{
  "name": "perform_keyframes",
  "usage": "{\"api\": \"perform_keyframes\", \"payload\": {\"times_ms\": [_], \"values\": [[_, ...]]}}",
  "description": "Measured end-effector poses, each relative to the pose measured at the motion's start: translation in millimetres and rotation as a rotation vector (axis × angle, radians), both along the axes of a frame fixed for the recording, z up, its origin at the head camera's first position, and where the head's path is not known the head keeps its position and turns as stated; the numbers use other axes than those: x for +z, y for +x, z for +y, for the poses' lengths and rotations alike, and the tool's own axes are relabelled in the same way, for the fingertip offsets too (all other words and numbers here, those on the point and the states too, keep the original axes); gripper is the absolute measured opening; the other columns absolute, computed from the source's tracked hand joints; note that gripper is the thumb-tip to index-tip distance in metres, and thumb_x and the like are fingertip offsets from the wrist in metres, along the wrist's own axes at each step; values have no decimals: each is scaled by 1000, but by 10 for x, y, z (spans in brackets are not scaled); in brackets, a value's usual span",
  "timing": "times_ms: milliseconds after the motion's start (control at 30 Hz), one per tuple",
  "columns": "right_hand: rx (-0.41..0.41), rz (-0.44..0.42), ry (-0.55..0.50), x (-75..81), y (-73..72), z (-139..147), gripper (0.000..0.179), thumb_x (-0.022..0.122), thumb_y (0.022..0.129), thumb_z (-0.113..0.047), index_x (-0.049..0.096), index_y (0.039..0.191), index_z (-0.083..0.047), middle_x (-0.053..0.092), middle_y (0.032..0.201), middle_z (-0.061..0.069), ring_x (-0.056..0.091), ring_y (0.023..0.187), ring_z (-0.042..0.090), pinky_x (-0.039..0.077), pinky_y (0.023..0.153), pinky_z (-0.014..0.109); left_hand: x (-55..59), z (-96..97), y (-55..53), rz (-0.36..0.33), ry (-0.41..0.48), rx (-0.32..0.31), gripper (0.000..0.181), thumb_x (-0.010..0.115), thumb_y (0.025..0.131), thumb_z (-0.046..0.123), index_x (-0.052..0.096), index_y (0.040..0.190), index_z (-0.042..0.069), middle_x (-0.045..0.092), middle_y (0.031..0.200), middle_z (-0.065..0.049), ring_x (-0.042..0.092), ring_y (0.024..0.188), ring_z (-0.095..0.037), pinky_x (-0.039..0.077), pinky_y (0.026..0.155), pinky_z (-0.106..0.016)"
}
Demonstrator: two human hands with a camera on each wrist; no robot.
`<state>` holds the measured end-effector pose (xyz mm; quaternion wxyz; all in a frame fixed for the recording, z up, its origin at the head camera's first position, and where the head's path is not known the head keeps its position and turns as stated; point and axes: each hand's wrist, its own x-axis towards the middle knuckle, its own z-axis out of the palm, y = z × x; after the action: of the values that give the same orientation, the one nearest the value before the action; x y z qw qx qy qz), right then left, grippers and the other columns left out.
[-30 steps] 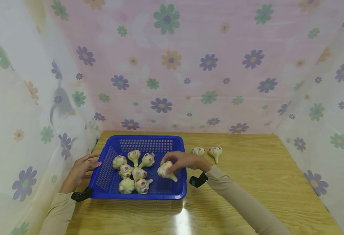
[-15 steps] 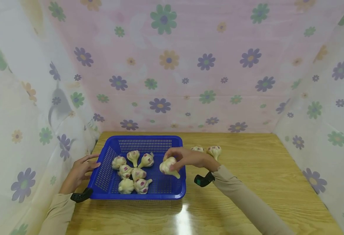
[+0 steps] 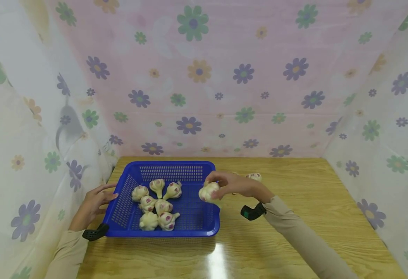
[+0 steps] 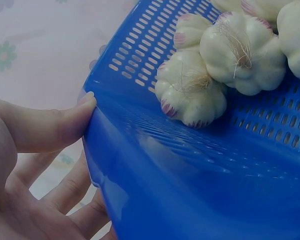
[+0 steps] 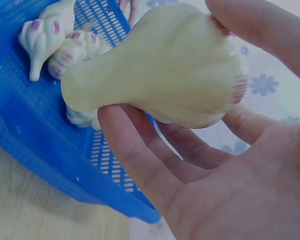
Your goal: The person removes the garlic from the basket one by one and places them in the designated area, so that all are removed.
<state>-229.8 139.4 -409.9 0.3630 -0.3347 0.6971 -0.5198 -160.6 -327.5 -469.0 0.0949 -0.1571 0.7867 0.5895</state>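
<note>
A shiny patch of light sits on the near part of the wooden surface (image 3: pixel 277 240). On it is a blue basket (image 3: pixel 162 233). The left hand (image 3: pixel 92 201) holds its left side, with the thumb on the rim and the other fingers spread along the outside. Seven white and purple bulbs (image 3: pixel 163 206) lie inside. The right hand (image 3: pixel 236 184) has its fingers and thumb pinching the fat part of a garlic bulb (image 3: pixel 209 192), up by the basket's right edge. Behind that hand, more garlic (image 3: pixel 254 176) lies partly hidden. Farthest back hangs a pink flowery cloth (image 3: pixel 221 104).
</note>
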Motion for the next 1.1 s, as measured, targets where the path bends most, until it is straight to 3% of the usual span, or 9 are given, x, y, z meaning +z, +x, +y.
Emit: {"api": "perform_keyframes", "payload": {"times_ms": [300,467,667,767,933,1100], "values": [[-33,19,-5,68,-10,222,37,67,88,-17,50,119,-7,48,125,14,54,104,32,49,77,42,20,0,2,-11,-17,-6,65,66,89,30,37,144,8,55,121,-11,62,89,-17,52,76,-37],[-83,31,9,37,-18,368,40,67,88,-17,49,122,-7,47,127,12,52,107,30,48,80,43,25,4,-9,-9,-14,-4,65,66,89,30,37,144,9,55,123,-13,62,88,-17,52,76,-37],[-89,21,-11,-11,-13,533,31,63,90,-12,49,116,-3,50,121,17,54,100,34,49,78,46,21,10,-9,-2,-20,-8,66,66,89,33,37,144,10,48,131,-19,61,89,-17,52,75,-36],[-108,18,-8,-12,-2,618,31,63,91,-12,49,117,-3,50,124,17,55,100,35,49,79,47,19,8,-2,5,-15,-13,67,66,89,34,37,144,9,52,126,-15,61,89,-15,52,75,-36],[-168,29,18,-4,-8,763,35,64,90,-14,48,120,-4,43,129,15,54,100,32,49,80,47,7,-3,16,26,-9,-15,61,61,92,31,38,143,7,61,102,0,61,86,-15,53,73,-37],[-200,55,42,-1,-34,931,42,62,91,-14,43,127,-2,36,132,16,53,99,32,48,81,47,-3,-5,16,32,-18,-19,58,58,94,30,37,143,6,62,98,3,60,86,-16,53,73,-37]]}}
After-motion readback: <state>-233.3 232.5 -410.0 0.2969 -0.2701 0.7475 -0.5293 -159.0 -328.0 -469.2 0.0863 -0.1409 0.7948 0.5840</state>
